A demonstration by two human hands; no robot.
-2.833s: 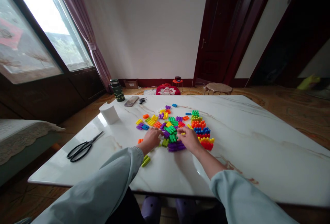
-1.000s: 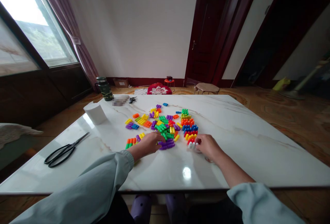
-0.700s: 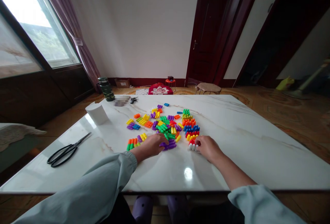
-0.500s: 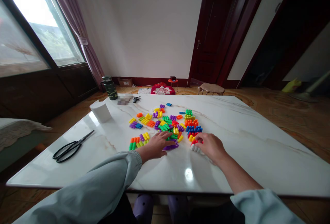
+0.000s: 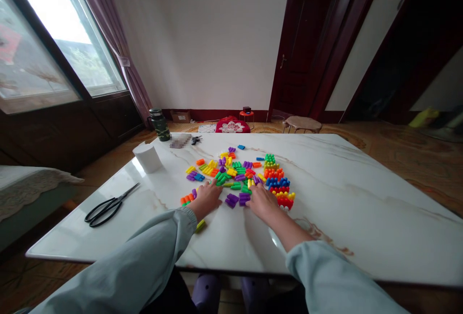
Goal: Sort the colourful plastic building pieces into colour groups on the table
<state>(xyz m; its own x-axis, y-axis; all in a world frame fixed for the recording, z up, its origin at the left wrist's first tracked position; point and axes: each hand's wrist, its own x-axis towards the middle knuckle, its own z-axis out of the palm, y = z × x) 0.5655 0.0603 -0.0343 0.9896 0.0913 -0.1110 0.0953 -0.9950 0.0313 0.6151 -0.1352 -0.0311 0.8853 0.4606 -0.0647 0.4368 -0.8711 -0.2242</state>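
Small plastic building blocks in bright colours lie in a loose spread on the marble-patterned table [image 5: 343,198]. My left hand [image 5: 207,199] rests at the near left side of the spread, fingers stretched apart by green blocks [image 5: 221,178]. My right hand [image 5: 263,201] is low over the pile's right side, fingers apart, beside yellow blocks [image 5: 251,184] and purple blocks [image 5: 244,198]. Just right of it stand joined rows of knobbed blocks [image 5: 278,182], ordered by colour: green, orange, blue, red, yellow. White ones at the near end are mostly hidden by my right hand.
Black long-handled scissors [image 5: 110,206] lie on the left of the table. Behind them stand a white paper roll [image 5: 147,157] and a camouflage flask [image 5: 159,125], with small dark pliers [image 5: 196,140] nearby. A stool [image 5: 302,124] is beyond the far edge.
My right hand has left the near end of the joined rows and moved left to the loose pile. My left hand has drawn back leftward, uncovering purple blocks. The view has shifted slightly.
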